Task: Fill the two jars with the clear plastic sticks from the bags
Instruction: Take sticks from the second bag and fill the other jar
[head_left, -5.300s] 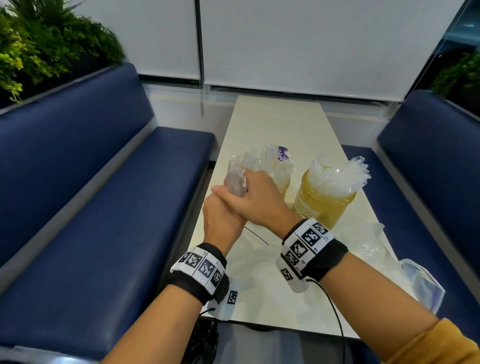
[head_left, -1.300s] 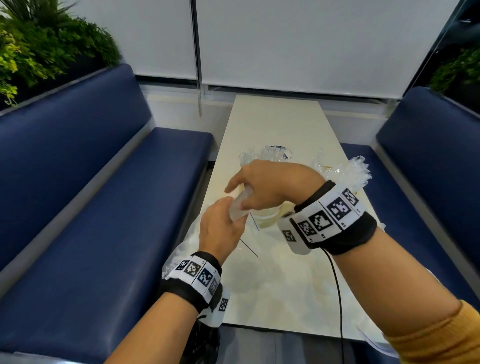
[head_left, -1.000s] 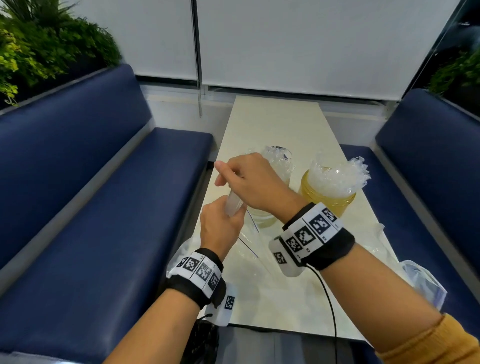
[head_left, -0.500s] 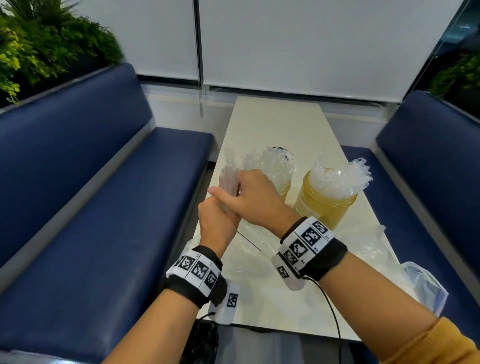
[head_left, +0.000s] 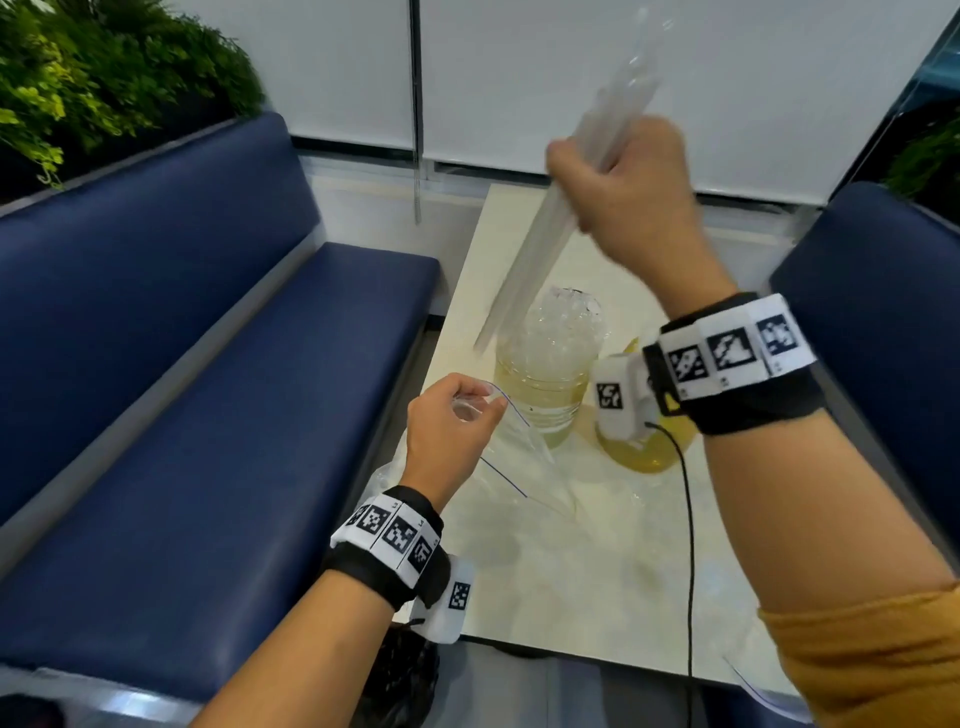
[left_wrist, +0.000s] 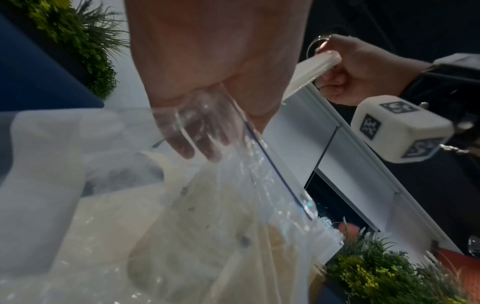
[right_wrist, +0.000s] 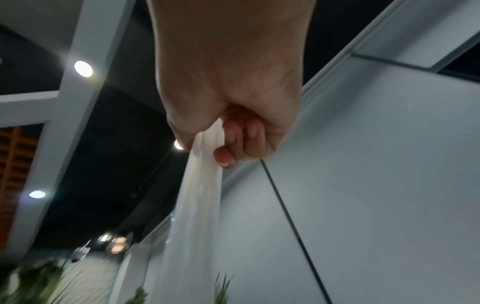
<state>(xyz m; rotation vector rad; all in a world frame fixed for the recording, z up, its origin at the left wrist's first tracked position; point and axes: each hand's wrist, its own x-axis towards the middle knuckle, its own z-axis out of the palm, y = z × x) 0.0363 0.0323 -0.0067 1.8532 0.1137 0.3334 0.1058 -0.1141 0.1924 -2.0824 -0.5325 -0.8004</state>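
My right hand (head_left: 618, 192) is raised high above the table and grips a bundle of clear plastic sticks (head_left: 535, 249), which slants down toward the left jar (head_left: 545, 374). That jar is crammed with clear sticks. The right jar (head_left: 644, 452), yellowish, is mostly hidden behind my right wrist. My left hand (head_left: 457, 431) holds the mouth of an empty-looking clear bag (head_left: 519, 467) with a blue seal line, low beside the left jar. In the left wrist view the fingers (left_wrist: 197, 131) show through the bag film (left_wrist: 233, 205). The right wrist view shows my fingers (right_wrist: 233, 139) curled round the sticks (right_wrist: 197, 195).
The pale table (head_left: 571, 571) runs between two blue benches (head_left: 208, 415), the other bench (head_left: 872, 312) on the right. More crumpled clear bags (head_left: 613, 499) lie on the table in front of the jars. Green plants (head_left: 104, 78) stand behind the left bench.
My right hand has pulled the stick bundle up out of the bag and lifted it high. My left hand has dropped lower with the slack bag.
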